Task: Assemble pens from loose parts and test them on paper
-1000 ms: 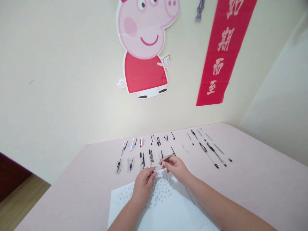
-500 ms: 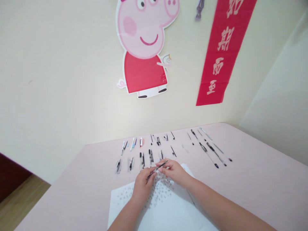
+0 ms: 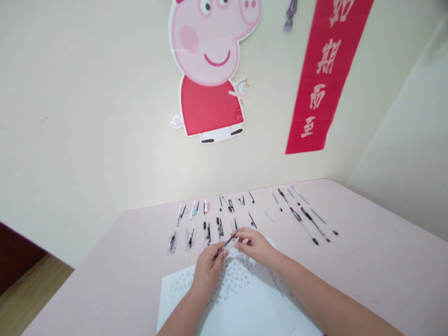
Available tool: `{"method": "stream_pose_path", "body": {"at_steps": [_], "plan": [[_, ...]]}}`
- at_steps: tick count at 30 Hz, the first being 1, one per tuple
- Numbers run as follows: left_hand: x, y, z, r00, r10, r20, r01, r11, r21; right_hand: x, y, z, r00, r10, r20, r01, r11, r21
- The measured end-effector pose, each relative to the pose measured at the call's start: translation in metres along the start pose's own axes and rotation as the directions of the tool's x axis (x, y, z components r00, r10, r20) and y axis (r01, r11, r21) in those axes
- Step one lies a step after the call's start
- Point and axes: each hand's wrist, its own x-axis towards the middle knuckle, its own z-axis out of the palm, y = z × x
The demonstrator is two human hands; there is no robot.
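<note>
Both my hands meet over the far edge of a white sheet covered in small grey marks. My left hand pinches the near end of a thin black pen refill. My right hand has its fingers closed around the refill's far part, together with what looks like a clear pen barrel. The refill slants up to the right between the two hands.
On the pink table lie rows of pen caps and parts just beyond my hands, and several whole pens and refills at the right. A cartoon pig cutout and a red banner hang on the wall.
My right hand has slid left toward my left hand along the refill, so less of the refill sticks out past it. My left hand has stayed in place.
</note>
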Motion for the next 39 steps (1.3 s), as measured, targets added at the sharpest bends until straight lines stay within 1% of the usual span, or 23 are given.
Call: {"method": "stream_pose_path", "body": {"at_steps": [2, 4, 6, 9, 11, 13, 16, 19, 23, 34, 36, 39], "plan": [[0.000, 0.000, 0.000, 0.999, -0.030, -0.021, 0.030, 0.999, -0.031, 0.003, 0.008, -0.009, 0.998, -0.003, -0.061, -0.001, 0.998, -0.066], [-0.001, 0.000, 0.000, 0.998, -0.058, -0.031, 0.056, 0.997, -0.056, 0.006, 0.017, -0.023, 0.988, -0.044, -0.146, 0.013, 0.979, -0.205], [-0.001, -0.001, 0.001, 0.996, -0.079, -0.033, 0.077, 0.995, -0.063, 0.009, 0.027, -0.039, 0.969, -0.101, -0.224, 0.003, 0.918, -0.397], [-0.002, 0.000, 0.001, 0.995, -0.094, -0.019, 0.093, 0.994, -0.048, 0.010, 0.043, -0.063, 0.950, -0.133, -0.281, -0.073, 0.784, -0.616], [-0.002, 0.002, 0.000, 0.995, -0.099, -0.018, 0.098, 0.994, -0.040, 0.009, 0.055, -0.074, 0.943, -0.128, -0.309, -0.130, 0.710, -0.692], [-0.002, 0.003, 0.000, 0.995, -0.099, -0.027, 0.098, 0.995, -0.035, 0.008, 0.067, -0.081, 0.942, -0.104, -0.319, -0.176, 0.656, -0.734], [-0.002, 0.005, -0.001, 0.996, -0.088, -0.032, 0.087, 0.996, -0.031, 0.008, 0.083, -0.085, 0.952, -0.041, -0.303, -0.215, 0.615, -0.758], [-0.001, 0.005, 0.000, 0.996, -0.080, -0.037, 0.079, 0.996, -0.030, 0.010, 0.092, -0.084, 0.958, -0.002, -0.287, -0.228, 0.603, -0.765], [-0.002, 0.003, 0.001, 0.996, -0.081, -0.030, 0.081, 0.997, -0.017, 0.012, 0.094, -0.082, 0.965, -0.002, -0.264, -0.211, 0.595, -0.776], [-0.002, 0.003, 0.000, 0.997, -0.067, -0.037, 0.066, 0.998, -0.004, 0.013, 0.080, -0.080, 0.982, -0.084, -0.168, -0.062, 0.700, -0.711], [-0.002, 0.003, 0.001, 0.997, -0.067, -0.029, 0.067, 0.998, -0.002, 0.014, 0.079, -0.080, 0.981, -0.090, -0.169, -0.058, 0.702, -0.709], [-0.002, 0.003, 0.001, 0.997, -0.075, -0.025, 0.075, 0.997, -0.006, 0.014, 0.079, -0.080, 0.979, -0.078, -0.190, -0.084, 0.693, -0.716]]}}
